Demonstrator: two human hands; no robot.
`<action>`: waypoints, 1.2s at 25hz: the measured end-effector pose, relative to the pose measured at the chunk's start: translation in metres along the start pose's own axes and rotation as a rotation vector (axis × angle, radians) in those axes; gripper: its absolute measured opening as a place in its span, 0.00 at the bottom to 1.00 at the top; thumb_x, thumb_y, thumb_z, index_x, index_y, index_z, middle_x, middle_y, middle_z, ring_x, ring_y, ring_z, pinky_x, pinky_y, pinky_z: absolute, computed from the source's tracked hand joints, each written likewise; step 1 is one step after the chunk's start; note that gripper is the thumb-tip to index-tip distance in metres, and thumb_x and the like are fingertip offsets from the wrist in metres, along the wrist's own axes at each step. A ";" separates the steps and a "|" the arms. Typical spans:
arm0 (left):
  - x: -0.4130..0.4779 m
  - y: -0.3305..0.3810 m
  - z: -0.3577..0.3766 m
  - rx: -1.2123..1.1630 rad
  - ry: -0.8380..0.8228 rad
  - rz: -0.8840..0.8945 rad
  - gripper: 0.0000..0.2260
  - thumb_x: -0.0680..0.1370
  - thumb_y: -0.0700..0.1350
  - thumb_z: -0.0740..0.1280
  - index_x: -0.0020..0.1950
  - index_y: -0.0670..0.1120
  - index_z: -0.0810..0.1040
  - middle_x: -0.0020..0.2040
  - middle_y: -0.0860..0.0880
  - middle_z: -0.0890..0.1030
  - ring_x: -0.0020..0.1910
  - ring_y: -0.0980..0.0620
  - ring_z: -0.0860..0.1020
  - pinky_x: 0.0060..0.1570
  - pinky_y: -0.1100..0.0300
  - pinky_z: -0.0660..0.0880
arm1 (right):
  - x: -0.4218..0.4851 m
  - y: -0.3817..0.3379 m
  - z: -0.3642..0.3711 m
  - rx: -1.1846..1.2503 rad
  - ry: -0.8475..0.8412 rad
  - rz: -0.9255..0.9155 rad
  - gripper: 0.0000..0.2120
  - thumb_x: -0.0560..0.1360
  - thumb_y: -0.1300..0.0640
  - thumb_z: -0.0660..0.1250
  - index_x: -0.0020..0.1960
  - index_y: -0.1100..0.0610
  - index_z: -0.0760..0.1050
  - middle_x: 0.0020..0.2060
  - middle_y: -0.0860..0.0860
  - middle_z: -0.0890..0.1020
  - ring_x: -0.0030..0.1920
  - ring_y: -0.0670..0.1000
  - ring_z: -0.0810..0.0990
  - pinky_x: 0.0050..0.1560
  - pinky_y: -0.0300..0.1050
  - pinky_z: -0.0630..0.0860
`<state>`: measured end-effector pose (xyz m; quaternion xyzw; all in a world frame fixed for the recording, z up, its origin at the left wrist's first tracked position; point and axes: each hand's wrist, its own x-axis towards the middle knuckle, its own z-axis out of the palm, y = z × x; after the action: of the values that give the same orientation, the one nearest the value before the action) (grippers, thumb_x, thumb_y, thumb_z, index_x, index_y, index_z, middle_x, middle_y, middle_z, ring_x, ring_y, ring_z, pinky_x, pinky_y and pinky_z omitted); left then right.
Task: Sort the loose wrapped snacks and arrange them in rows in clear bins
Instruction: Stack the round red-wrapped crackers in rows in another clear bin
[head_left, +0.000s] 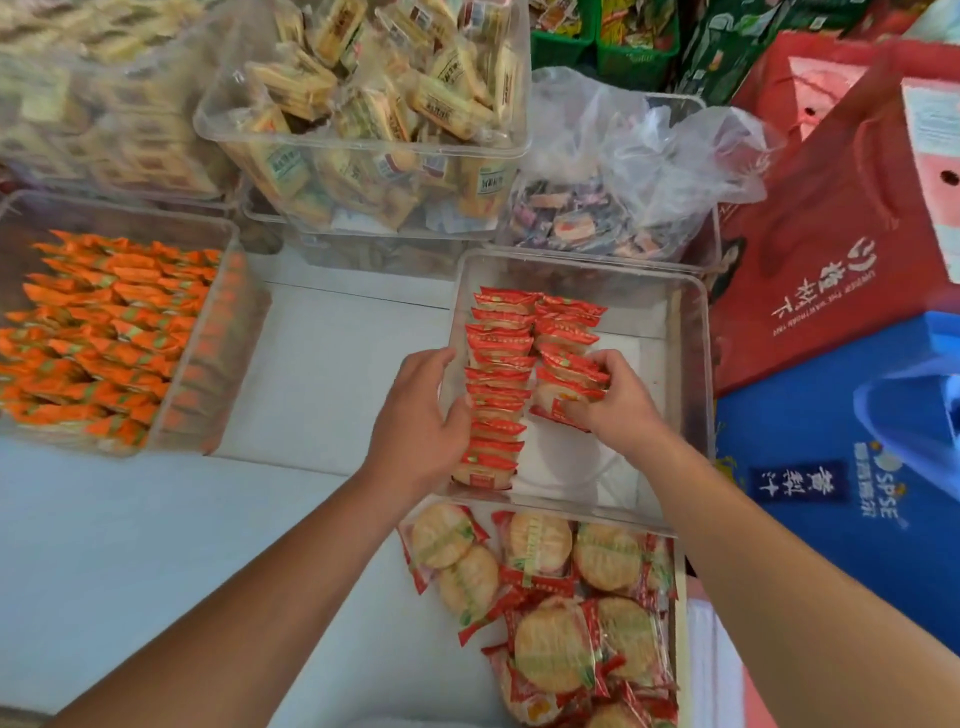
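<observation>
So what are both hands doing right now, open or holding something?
Left hand: open, steadying the left row.
Right hand: gripping red snack packs.

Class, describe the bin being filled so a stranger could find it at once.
Start at the white table. The clear bin sits right of centre, beyond the loose cracker pile. Unlike its full neighbours, it holds just two rows of red-wrapped crackers.
</observation>
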<state>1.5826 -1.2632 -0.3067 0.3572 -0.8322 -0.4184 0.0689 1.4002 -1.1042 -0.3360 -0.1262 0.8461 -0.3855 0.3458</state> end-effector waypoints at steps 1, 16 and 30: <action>0.001 -0.003 0.003 -0.013 -0.018 0.001 0.25 0.81 0.45 0.67 0.78 0.49 0.67 0.73 0.52 0.69 0.67 0.57 0.71 0.64 0.62 0.67 | 0.010 0.005 0.003 -0.032 0.014 -0.007 0.28 0.68 0.61 0.82 0.63 0.54 0.73 0.54 0.47 0.75 0.50 0.45 0.79 0.49 0.32 0.77; -0.091 -0.079 0.007 -0.092 0.130 -0.243 0.16 0.83 0.46 0.65 0.71 0.47 0.75 0.67 0.50 0.79 0.65 0.50 0.77 0.65 0.52 0.75 | -0.025 -0.001 -0.003 -0.136 0.281 -0.015 0.34 0.74 0.51 0.77 0.75 0.55 0.69 0.68 0.52 0.77 0.66 0.53 0.77 0.65 0.53 0.76; -0.177 -0.066 0.010 -0.254 -0.307 -0.327 0.08 0.84 0.52 0.62 0.58 0.54 0.80 0.47 0.55 0.85 0.47 0.55 0.83 0.47 0.56 0.80 | -0.221 0.024 0.063 0.060 -0.087 -0.035 0.20 0.76 0.50 0.75 0.63 0.39 0.72 0.56 0.36 0.79 0.54 0.37 0.81 0.49 0.37 0.81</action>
<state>1.7438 -1.1671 -0.3298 0.4078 -0.7049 -0.5745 -0.0823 1.6052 -1.0177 -0.2749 -0.1472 0.8158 -0.4110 0.3792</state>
